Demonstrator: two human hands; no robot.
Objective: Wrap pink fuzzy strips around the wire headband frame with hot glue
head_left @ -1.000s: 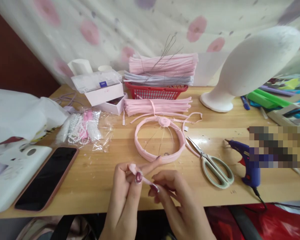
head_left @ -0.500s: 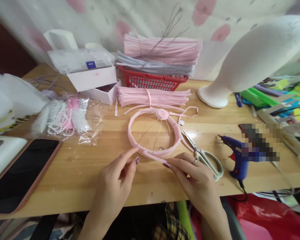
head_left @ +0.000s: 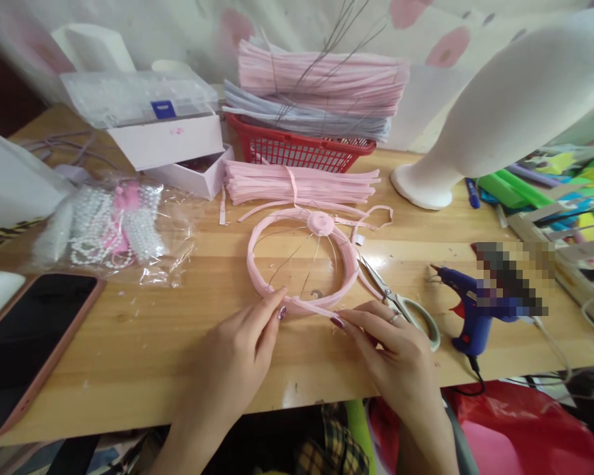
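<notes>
A pink ring (head_left: 351,267) with thin wires across it and a round pink disc (head_left: 320,223) on its far rim lies on the wooden table. My left hand (head_left: 242,349) pinches the ring's near edge at its left, where a pink strip (head_left: 313,307) meets it. The strip runs rightward to my right hand (head_left: 393,356), whose thumb and forefinger are closed on its end. Just beyond my right hand lie scissors (head_left: 416,316) with pale green handles, partly covered by the fingers.
A blue glue gun (head_left: 475,316) lies at the right, a white foam form (head_left: 495,119) behind it. Pink strips (head_left: 301,183) and a red basket (head_left: 297,150) stand at the back. Bagged pearl beads (head_left: 113,227) and a phone (head_left: 34,349) lie at the left.
The view has shifted slightly. My left hand has moved right along the ring's near edge and its thumb and forefinger have closed on it. My right hand still holds the strip.
</notes>
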